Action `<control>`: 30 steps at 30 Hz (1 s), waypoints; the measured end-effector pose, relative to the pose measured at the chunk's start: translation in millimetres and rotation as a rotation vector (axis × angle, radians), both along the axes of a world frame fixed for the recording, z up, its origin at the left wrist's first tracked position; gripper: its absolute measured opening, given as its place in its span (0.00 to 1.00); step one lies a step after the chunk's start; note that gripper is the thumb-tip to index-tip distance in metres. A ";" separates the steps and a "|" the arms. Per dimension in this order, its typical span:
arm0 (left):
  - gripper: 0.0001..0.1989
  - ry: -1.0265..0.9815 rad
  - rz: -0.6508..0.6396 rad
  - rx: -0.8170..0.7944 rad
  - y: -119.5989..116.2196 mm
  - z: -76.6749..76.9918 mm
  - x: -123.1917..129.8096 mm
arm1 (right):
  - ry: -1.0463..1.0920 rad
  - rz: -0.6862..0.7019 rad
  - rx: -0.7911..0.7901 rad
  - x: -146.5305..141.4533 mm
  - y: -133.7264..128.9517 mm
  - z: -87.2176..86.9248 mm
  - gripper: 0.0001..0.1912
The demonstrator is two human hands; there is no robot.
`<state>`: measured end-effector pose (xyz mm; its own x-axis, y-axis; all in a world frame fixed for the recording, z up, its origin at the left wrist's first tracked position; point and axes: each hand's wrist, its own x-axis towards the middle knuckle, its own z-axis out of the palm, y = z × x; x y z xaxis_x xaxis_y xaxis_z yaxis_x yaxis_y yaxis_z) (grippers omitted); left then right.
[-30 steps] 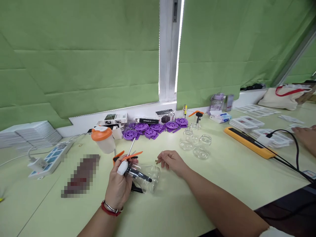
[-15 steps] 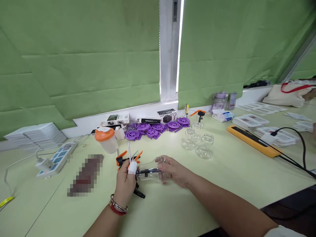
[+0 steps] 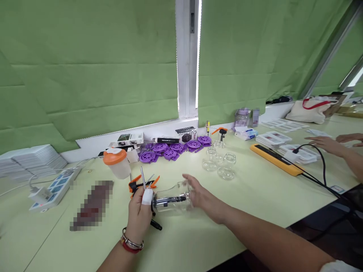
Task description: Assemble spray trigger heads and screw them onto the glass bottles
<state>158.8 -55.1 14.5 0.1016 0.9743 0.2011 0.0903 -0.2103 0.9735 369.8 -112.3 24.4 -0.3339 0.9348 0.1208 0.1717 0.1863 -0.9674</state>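
Observation:
A clear glass jar (image 3: 172,198) lies sideways above the table, with a black part and metal rod inside it. My left hand (image 3: 141,209), its thumb wrapped in white, grips the black fitting at the jar's left end; a metal rod (image 3: 143,177) sticks up beside the thumb. At the jar's wide right end is my right hand (image 3: 204,198), fingers apart, palm against or close to the glass. Behind my left hand lie orange and black handle parts (image 3: 134,184). A black handle (image 3: 155,225) lies below the jar.
Glass jars (image 3: 226,168) stand right of centre. Purple discs (image 3: 170,154) and boxes line the back. An orange-lidded cup (image 3: 120,168) and white power strip (image 3: 58,189) are left. An orange power strip (image 3: 276,160) is right, near another person's hands (image 3: 326,144).
The view has turned to the right. My right hand has loosened from around the jar, its fingers spreading. Another person's hands have come into view at the right.

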 end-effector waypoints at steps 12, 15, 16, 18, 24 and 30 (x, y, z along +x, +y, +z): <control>0.13 0.116 -0.094 0.170 -5.7 -3.7 0.6 | 0.201 0.106 -0.308 9.8 -13.6 -8.2 0.35; 0.13 0.150 -0.116 0.192 -6.1 -3.6 1.8 | 0.128 0.066 -0.340 2.8 -14.6 -12.2 0.34; 0.13 0.136 -0.120 0.158 -5.7 -3.3 2.5 | 0.036 0.015 -0.186 3.4 -15.5 -11.5 0.33; 0.15 0.100 -0.123 0.064 -4.5 -3.0 4.0 | -0.146 -0.032 0.187 8.4 -16.8 -7.9 0.29; 0.14 0.111 -0.115 0.098 -3.5 -5.6 3.9 | 0.066 -0.035 -0.001 10.8 -14.0 -6.5 0.40; 0.15 0.164 -0.124 0.119 -3.7 -3.8 4.1 | -0.041 -0.055 -0.035 2.3 -17.9 -9.4 0.35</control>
